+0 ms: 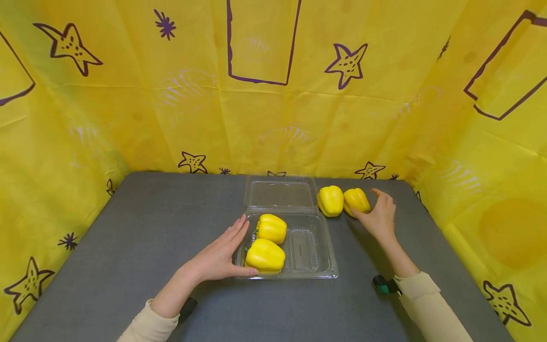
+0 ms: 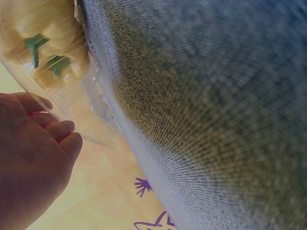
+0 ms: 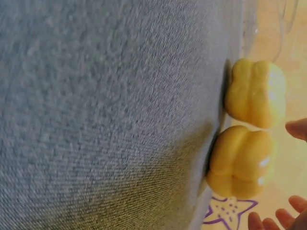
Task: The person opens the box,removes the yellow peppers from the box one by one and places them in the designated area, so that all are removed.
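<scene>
Two yellow bell peppers, one farther back [image 1: 272,229] and one nearer [image 1: 265,256], lie in the left half of a clear plastic clamshell container [image 1: 326,266], whose lid is folded back. My left hand [image 1: 220,251] rests along its left rim, fingers fairly straight, thumb at the front left corner. The left wrist view shows that hand [image 2: 36,158] beside the clear wall, green stems behind it. Right of the lid sit two more yellow bell peppers, a left one [image 1: 330,201] and a right one [image 1: 356,200]. My right hand [image 1: 380,216] spreads thumb and fingers around the right one; the right wrist view shows a gap before the thumb.
A dark grey cloth-covered table [image 1: 171,204] carries everything. Yellow curtains [image 1: 273,118] printed with starfish and fish stand behind it and on both sides. The container's lid [image 1: 279,194] lies flat toward the back edge.
</scene>
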`<state>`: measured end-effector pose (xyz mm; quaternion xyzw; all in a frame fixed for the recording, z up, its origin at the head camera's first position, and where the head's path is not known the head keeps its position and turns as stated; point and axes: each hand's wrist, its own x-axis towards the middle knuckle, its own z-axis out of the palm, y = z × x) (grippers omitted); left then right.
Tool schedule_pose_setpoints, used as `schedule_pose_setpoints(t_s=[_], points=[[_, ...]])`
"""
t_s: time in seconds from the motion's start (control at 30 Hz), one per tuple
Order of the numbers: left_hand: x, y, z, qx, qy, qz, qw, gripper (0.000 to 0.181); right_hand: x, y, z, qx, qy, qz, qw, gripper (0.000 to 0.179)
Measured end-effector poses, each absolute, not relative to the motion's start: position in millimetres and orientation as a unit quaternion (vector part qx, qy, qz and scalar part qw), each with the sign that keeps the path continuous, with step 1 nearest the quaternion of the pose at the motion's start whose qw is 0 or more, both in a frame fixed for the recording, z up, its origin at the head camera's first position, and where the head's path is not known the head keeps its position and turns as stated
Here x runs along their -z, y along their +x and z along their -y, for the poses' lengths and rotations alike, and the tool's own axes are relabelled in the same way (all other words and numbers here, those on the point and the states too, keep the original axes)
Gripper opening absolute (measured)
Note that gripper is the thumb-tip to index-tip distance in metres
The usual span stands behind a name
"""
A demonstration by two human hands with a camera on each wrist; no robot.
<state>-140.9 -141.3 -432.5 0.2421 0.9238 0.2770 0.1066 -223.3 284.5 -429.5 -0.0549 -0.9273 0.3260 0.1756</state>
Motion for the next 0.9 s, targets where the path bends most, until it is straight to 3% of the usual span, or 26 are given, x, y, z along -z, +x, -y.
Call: schedule_pose_setpoints(t_s=[0.37, 0.9], points=[[432, -141, 141, -0.278, 0.245, -0.923, 0.102, 0.125, 415, -210, -264, -0.356, 0.001, 0.904, 0.234, 0.073], [433, -142, 142, -0.279, 0.243, -0.923, 0.108, 0.125, 407, -193, -229, -0.385, 0.078, 0.899, 0.196, 0.073]])
